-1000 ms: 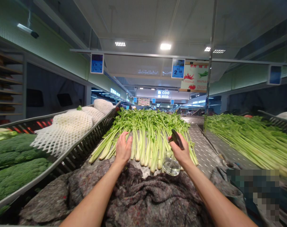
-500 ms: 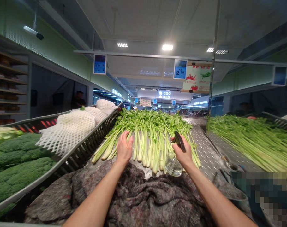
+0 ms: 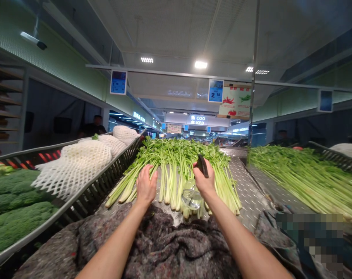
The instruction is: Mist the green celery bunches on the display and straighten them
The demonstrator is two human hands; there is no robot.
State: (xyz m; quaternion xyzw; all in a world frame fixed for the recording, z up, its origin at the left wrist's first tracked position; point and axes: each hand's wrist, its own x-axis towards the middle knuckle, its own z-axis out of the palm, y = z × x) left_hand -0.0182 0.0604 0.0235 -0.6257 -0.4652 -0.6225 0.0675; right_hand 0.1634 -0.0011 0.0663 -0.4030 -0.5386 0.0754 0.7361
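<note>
Celery [image 3: 168,170] lies spread in a row, leaves at the far side and pale cut ends towards me. My right hand [image 3: 205,180] is wrapped round the neck of a clear spray bottle [image 3: 192,199] with a black trigger head, held tilted over the celery stalks. Liquid shows inside the see-through bottle. Over the stalks on the left is my left hand [image 3: 146,186], fingers loosely bent and apart, with nothing visible in it. Whether its fingertips touch the celery I cannot tell.
A black crate [image 3: 117,166] on the left holds broccoli [image 3: 24,217] and produce in white foam nets [image 3: 74,166]. A thick grey blanket [image 3: 164,248] lies bunched in front. At right, a mirror panel [image 3: 297,128] reflects the celery. A person [image 3: 97,126] is in the left background.
My right hand has moved left with the spray bottle, across the celery. The whole view has shifted slightly; my left hand keeps much the same place over the stalks.
</note>
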